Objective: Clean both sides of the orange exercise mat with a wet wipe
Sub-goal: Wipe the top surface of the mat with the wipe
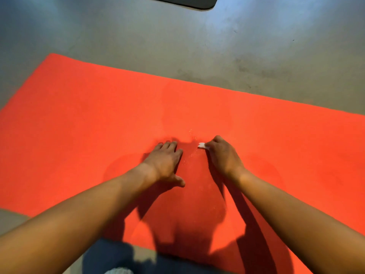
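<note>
The orange exercise mat (88, 119) lies flat on the floor and fills the middle of the view. My left hand (165, 164) rests flat on the mat with straight fingers spread. A little to its right, my right hand (222, 155) is curled round a white wet wipe (201, 145); only a small white corner of the wipe sticks out past my fingers. The wipe touches the mat. A faint damp sheen shows on the mat just beyond both hands.
Grey concrete floor (197, 46) surrounds the mat. A dark mat corner (189, 1) lies at the top edge of the view. Dark blue clothing on my knees (110, 256) sits at the mat's near edge.
</note>
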Demonstrator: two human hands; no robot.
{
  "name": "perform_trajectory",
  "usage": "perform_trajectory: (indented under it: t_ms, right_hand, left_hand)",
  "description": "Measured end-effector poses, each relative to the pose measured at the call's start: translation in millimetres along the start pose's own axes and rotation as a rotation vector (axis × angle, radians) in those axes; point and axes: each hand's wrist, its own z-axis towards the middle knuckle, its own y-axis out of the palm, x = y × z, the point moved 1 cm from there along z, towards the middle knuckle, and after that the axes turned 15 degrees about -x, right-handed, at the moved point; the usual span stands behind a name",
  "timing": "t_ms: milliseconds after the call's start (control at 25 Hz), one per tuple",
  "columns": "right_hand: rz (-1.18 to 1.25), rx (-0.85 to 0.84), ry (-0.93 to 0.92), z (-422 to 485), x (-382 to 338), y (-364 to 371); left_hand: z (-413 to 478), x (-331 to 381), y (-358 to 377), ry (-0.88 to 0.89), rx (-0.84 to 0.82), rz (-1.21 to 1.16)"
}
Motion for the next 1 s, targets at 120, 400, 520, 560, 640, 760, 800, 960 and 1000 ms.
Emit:
perform_trajectory:
  t_ms: [120, 400, 520, 560, 640, 760, 800, 960, 1000]
  right_hand:
    - [0.176, 0.124, 0.211, 8, 13, -3]
    - [-0.084, -0.099, -0.23, -13, -8, 13]
    - [0.028, 0.005, 0.053, 7, 19, -4]
    - [0.05, 0.026, 0.124, 12, 24, -9]
    - [0.031, 0.024, 0.13, 15, 19, -9]
    - [0.021, -0.05, -0.078, -3, -12, 8]
    - [0.015, -0.096, -0.132, -10, -20, 13]
    - [-0.038, -0.083, -0.057, 2, -15, 14]
    - [-0.022, -0.045, 0.017, 7, -10, 11]
  left_hand:
    - [1, 11, 15, -0.043, 0.089, -0.076]
    - [3, 12, 21, -0.054, 0.198, -0.044]
    - [5, 16, 18, -0.05, 0.18, -0.077]
    - [5, 17, 17, -0.049, 0.166, -0.089]
    - [3, 20, 14, -0.05, 0.118, -0.099]
    - [-6, 23, 17, -0.033, 0.107, -0.028]
    - [-9, 21, 19, -0.022, 0.143, 0.001]
    - [-18, -3, 19, -0.207, 0.242, -0.161]
    - [-21, -12, 18, -0.297, 0.247, -0.226]
